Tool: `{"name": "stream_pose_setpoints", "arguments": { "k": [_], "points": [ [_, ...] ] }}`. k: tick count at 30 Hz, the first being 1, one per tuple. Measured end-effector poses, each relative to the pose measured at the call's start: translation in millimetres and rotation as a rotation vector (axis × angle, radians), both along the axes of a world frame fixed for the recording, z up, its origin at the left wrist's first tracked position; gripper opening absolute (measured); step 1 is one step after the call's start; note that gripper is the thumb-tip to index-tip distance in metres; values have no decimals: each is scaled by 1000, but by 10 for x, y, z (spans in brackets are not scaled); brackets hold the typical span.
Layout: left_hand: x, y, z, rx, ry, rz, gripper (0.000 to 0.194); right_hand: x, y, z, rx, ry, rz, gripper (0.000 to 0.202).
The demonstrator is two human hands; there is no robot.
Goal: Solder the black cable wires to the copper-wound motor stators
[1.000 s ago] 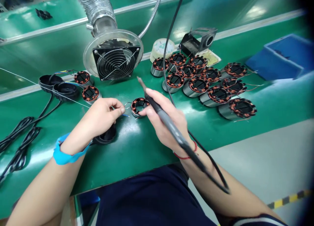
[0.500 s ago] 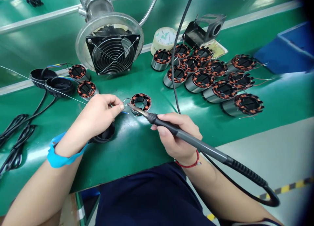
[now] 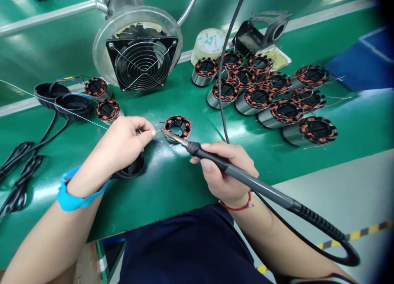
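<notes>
Between the fingertips of my left hand (image 3: 126, 142), a thin solder wire (image 3: 83, 117) is pinched; it stretches in from the left edge. My right hand (image 3: 229, 173) grips the dark handle of a soldering iron (image 3: 260, 185). The iron's tip meets the fine lead wires at the left side of a motor stator (image 3: 186, 127) with copper windings, which stands on the green bench. A blue wire (image 3: 157, 140) pokes out just below my left fingertips. Partly hidden behind my left wrist is a black plastic housing (image 3: 134, 168).
Several more stators (image 3: 257, 97) crowd the right, with a tape roll (image 3: 209, 44) and a metal iron stand (image 3: 261, 33) behind. A fume fan (image 3: 143, 64) hangs at the back. On the left are black housings (image 3: 74, 107) with coiled cables (image 3: 23, 181). The iron's cord (image 3: 222, 83) crosses the bench.
The view has shifted slightly, so the stators on the right appear a little farther right. Both hands keep their grips, and the iron tip stays at the lead wires.
</notes>
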State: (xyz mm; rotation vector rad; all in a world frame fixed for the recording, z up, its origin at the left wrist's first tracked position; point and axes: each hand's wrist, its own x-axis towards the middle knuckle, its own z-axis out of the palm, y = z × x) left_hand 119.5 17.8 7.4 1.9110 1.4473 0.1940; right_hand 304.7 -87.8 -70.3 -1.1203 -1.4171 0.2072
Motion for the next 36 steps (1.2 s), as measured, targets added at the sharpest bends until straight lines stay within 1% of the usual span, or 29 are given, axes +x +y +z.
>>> {"name": "stream_pose_setpoints", "arguments": {
  "k": [7, 12, 17, 26, 30, 32, 36],
  "points": [
    [-2, -2, 0, 1, 11, -18, 16, -15, 7, 9, -5, 2, 73, 17],
    [12, -12, 17, -31, -18, 6, 15, -13, 8, -3, 16, 21, 52, 21],
    [14, -9, 14, -31, -35, 27, 14, -11, 11, -3, -3, 26, 82, 21],
    [18, -4, 22, -37, -37, 39, 14, -13, 20, -9, 15, 10, 97, 22],
    [21, -2, 23, -43, -41, 38, 15, -4, 31, -4, 45, 16, 58, 25],
    [26, 1, 23, -45, -42, 39, 14, 4, 37, 29, 20, -12, 53, 27],
    [34, 5, 27, -48, -46, 28, 14, 23, 94, 168, -150, -75, 125, 38]
  ]
}}
